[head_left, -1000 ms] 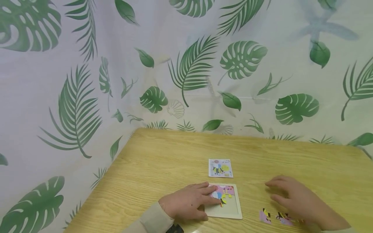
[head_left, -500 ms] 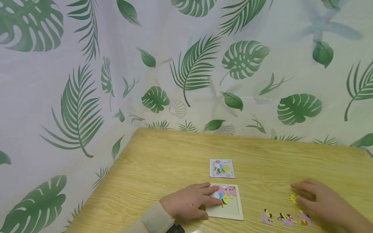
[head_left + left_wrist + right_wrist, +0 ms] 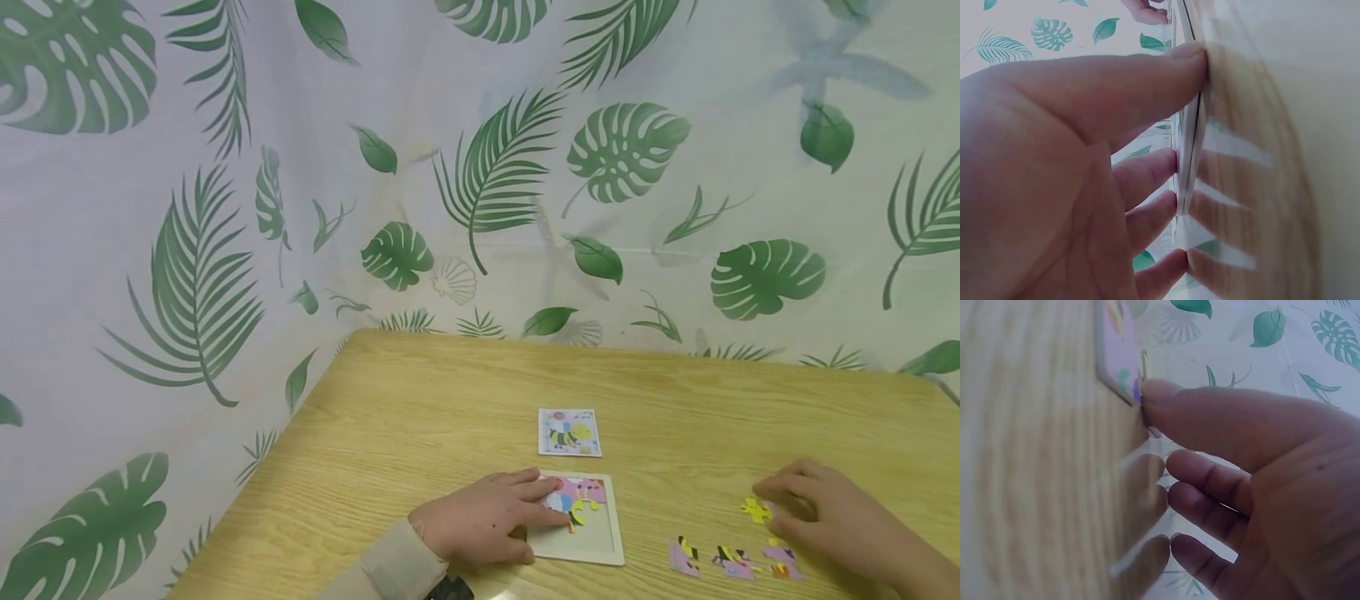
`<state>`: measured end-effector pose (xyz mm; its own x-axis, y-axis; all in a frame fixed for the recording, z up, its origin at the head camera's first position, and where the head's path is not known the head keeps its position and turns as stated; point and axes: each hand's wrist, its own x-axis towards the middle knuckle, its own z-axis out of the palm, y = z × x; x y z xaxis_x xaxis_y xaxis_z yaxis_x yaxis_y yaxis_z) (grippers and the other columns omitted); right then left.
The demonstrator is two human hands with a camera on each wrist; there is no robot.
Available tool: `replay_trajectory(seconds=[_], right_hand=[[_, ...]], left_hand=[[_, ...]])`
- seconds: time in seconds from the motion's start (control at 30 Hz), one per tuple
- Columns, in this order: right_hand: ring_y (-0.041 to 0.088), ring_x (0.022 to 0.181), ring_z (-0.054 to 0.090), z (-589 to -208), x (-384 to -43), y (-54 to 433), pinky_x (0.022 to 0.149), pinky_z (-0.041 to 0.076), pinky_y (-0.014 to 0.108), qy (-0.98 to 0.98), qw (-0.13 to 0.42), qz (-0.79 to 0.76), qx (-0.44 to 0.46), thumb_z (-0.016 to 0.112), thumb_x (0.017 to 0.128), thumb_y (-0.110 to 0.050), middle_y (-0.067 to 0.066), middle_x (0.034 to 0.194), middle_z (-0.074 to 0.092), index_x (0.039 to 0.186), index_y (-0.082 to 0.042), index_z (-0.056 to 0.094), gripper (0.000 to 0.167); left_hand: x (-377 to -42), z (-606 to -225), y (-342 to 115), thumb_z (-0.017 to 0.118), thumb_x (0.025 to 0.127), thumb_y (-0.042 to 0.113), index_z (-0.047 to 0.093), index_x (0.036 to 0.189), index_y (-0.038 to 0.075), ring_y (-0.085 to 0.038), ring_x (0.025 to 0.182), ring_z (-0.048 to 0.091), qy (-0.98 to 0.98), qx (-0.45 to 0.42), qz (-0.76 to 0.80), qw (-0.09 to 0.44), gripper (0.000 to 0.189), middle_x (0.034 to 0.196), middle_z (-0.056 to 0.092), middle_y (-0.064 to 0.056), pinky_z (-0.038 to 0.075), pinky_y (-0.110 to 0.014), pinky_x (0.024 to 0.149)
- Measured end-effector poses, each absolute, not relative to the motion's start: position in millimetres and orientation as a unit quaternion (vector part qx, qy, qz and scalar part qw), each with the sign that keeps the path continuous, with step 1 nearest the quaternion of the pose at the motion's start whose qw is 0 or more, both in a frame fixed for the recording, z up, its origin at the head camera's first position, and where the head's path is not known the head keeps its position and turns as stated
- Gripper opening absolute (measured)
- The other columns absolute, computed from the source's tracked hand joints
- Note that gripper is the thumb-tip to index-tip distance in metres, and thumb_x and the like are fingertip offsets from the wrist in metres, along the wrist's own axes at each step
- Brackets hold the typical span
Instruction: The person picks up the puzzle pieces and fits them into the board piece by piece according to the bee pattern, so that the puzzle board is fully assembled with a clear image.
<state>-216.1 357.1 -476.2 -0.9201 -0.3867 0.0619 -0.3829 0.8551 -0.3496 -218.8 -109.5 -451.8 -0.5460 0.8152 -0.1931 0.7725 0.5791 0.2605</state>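
Note:
My left hand (image 3: 487, 518) lies across the left side of a white puzzle tray (image 3: 617, 533), fingers spread; in the left wrist view its thumb (image 3: 1179, 65) touches the tray's edge. Joined pieces (image 3: 581, 492) with yellow, pink and blue print fill the tray's upper part. On the right, the thumb and fingers of my right hand (image 3: 832, 517) stand apart, close beside a yellow puzzle piece (image 3: 754, 510) on the table. In the right wrist view the thumb (image 3: 1166, 403) overlaps the corner of a pink piece (image 3: 1121, 350).
Three pink, yellow and black puzzle pieces form a row: one left (image 3: 683, 556), one middle (image 3: 732, 562), one right (image 3: 782, 560). A bee picture card (image 3: 570, 432) lies behind the tray on the wooden table (image 3: 435, 392). A leaf-print curtain (image 3: 480, 208) surrounds it.
My right hand has moved right, away from the tray, and the yellow piece and the right-hand piece of the row have come into view. The left hand has stayed on the tray.

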Motion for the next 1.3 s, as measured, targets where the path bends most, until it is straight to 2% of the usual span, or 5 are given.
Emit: replay_trajectory(seconds=[0.1, 0.57, 0.9, 1.13, 1.3], right_hand=[[0.031, 0.105, 0.06, -474.5, -217.1, 356.9, 0.079, 0.054, 0.036, 0.963, 0.018, -0.187, -0.193, 0.077, 0.089, -0.039, -0.002, 0.117, 0.059, 0.116, -0.021, 0.072, 0.032], [0.013, 0.098, 0.059, -477.1, -222.7, 356.4, 0.081, 0.054, 0.034, 0.965, 0.027, -0.185, -0.187, 0.079, 0.088, -0.037, -0.01, 0.105, 0.06, 0.101, -0.024, 0.07, 0.02], [0.022, 0.1, 0.06, -475.6, -224.0, 353.1, 0.084, 0.052, 0.04, 0.967, 0.028, -0.185, -0.172, 0.08, 0.087, -0.03, -0.006, 0.103, 0.063, 0.098, -0.019, 0.068, 0.02], [0.006, 0.081, 0.051, -468.1, -219.8, 342.1, 0.07, 0.048, 0.028, 0.962, 0.062, -0.224, -0.146, 0.073, 0.094, -0.029, -0.006, 0.092, 0.06, 0.098, -0.017, 0.062, 0.017], [0.005, 0.074, 0.051, -465.5, -214.5, 335.4, 0.065, 0.047, 0.026, 0.957, 0.073, -0.251, -0.13, 0.067, 0.099, -0.025, -0.007, 0.087, 0.061, 0.101, -0.015, 0.063, 0.011]], left_hand=[[-218.8, -451.6, -110.2, 0.064, 0.1, 0.036, 0.042, 0.155, 0.037, -0.02, 0.153, 0.016, 0.876, 0.454, 0.072, 0.146, 0.059, 0.167, 0.021, 0.008, 0.023, -0.04, 0.121], [-217.7, -448.8, -110.9, 0.063, 0.1, 0.036, 0.043, 0.155, 0.036, -0.02, 0.153, 0.016, 0.876, 0.456, 0.068, 0.143, 0.058, 0.167, 0.022, 0.006, 0.022, -0.038, 0.121], [-217.6, -449.0, -110.9, 0.062, 0.101, 0.035, 0.043, 0.154, 0.037, -0.019, 0.153, 0.015, 0.877, 0.45, 0.079, 0.15, 0.057, 0.167, 0.021, 0.008, 0.021, -0.039, 0.121], [-217.6, -448.8, -109.9, 0.062, 0.101, 0.035, 0.044, 0.154, 0.037, -0.02, 0.153, 0.015, 0.877, 0.449, 0.082, 0.152, 0.057, 0.167, 0.021, 0.007, 0.021, -0.04, 0.121], [-217.3, -449.1, -109.5, 0.062, 0.1, 0.036, 0.044, 0.154, 0.037, -0.02, 0.153, 0.015, 0.878, 0.448, 0.078, 0.151, 0.057, 0.167, 0.021, 0.007, 0.022, -0.041, 0.121]])
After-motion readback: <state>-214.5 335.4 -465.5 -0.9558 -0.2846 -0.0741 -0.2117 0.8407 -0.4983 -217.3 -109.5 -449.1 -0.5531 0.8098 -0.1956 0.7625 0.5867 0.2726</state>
